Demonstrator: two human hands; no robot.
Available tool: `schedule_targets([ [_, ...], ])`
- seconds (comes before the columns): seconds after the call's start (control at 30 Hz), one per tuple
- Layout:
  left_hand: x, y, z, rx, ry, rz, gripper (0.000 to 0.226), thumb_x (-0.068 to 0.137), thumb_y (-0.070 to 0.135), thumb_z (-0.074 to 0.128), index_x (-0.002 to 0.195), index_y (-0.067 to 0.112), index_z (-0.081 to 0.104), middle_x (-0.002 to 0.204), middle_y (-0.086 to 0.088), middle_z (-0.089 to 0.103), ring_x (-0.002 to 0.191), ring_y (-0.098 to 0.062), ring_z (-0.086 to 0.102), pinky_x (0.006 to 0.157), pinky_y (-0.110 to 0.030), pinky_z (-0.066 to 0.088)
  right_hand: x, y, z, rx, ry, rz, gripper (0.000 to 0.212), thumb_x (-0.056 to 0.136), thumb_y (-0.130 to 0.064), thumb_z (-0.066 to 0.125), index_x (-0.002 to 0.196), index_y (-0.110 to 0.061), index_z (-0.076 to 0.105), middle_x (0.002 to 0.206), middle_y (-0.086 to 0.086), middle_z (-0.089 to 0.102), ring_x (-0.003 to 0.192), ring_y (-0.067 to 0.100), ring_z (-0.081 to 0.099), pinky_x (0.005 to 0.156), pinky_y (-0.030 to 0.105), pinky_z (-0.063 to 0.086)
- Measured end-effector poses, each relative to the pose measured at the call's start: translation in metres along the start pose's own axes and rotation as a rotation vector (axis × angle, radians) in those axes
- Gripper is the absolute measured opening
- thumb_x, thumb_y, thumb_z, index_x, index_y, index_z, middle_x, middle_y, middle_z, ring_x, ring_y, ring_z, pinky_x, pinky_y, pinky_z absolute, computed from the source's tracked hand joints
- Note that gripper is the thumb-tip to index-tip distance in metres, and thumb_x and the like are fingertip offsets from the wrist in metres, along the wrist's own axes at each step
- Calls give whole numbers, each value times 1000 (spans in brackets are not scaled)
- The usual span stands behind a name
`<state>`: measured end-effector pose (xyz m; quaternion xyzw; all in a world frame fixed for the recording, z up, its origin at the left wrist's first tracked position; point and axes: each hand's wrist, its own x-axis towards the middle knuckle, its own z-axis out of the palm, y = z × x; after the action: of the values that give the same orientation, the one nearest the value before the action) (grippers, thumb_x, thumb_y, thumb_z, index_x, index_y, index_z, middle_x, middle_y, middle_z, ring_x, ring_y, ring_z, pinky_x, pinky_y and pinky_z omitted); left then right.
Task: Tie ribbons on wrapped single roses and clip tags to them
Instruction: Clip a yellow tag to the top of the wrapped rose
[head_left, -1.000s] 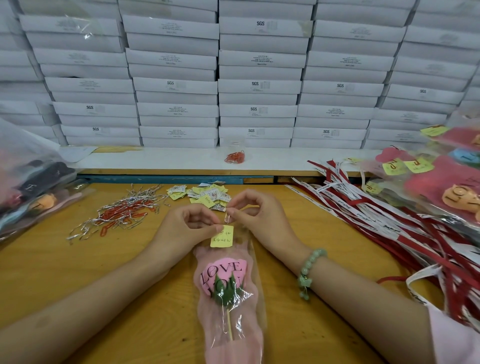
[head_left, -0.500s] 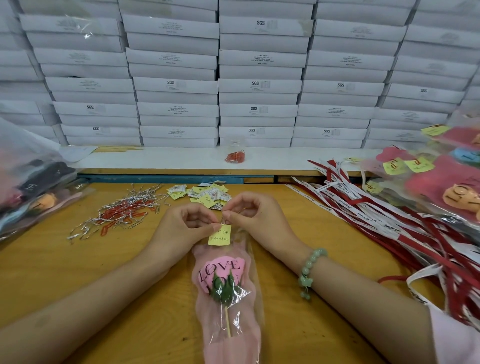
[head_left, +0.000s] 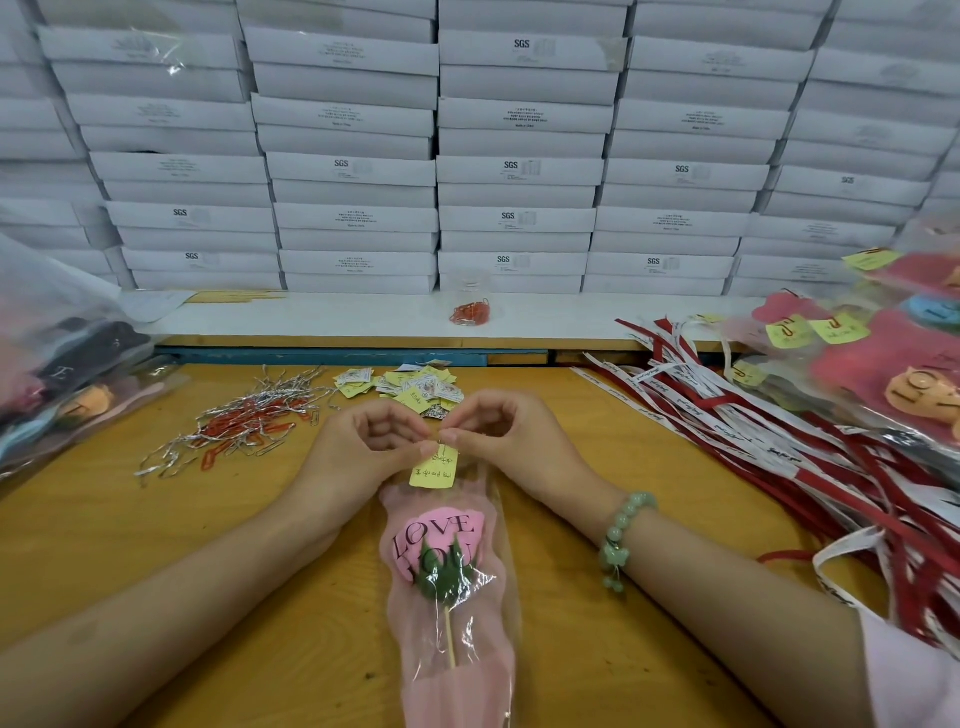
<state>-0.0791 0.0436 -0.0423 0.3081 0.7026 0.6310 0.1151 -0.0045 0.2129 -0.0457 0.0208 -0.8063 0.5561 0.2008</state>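
A pink wrapped rose (head_left: 441, 551) marked "LOVE YOU" lies lengthwise on the wooden table (head_left: 156, 545), bloom end away from me. A yellow tag (head_left: 434, 470) sits at the top edge of its clear wrapper. My left hand (head_left: 363, 452) pinches the tag and wrapper edge from the left. My right hand (head_left: 504, 441) pinches a small wire clip at the tag's top from the right. Fingertips of both hands meet there, hiding most of the clip.
Loose yellow tags (head_left: 410, 387) lie just beyond my hands. Silver twist ties and red paper clips (head_left: 244, 423) spread at the left. Red and white ribbons (head_left: 779, 441) and finished wrapped roses (head_left: 893, 364) fill the right. Bagged items (head_left: 67, 358) sit far left; stacked white boxes (head_left: 514, 171) stand behind.
The rose and tag have slid slightly left and away from me. Both hands stay pinched together at the tag's top, fingers closer over the clip.
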Motion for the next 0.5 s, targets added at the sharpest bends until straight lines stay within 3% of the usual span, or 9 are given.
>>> schedule_targets([
  [0.3,1,0,0,-11,10,-4,14,75,3,78,86,8,71,82,-9,73,72,-14,68,63,-17,54,-1,-1,-2,18,-4,20,14,92,-15,65,99,-8,75,94,5,75,92,18,70,84,29,55],
  [0.5,1,-1,1,8,-17,1,11,87,-1,66,95,6,70,83,-10,70,71,-10,65,64,-16,52,-2,-2,-5,-2,168,23,15,97,-19,57,108,-16,68,95,-2,73,96,13,66,93,32,50],
])
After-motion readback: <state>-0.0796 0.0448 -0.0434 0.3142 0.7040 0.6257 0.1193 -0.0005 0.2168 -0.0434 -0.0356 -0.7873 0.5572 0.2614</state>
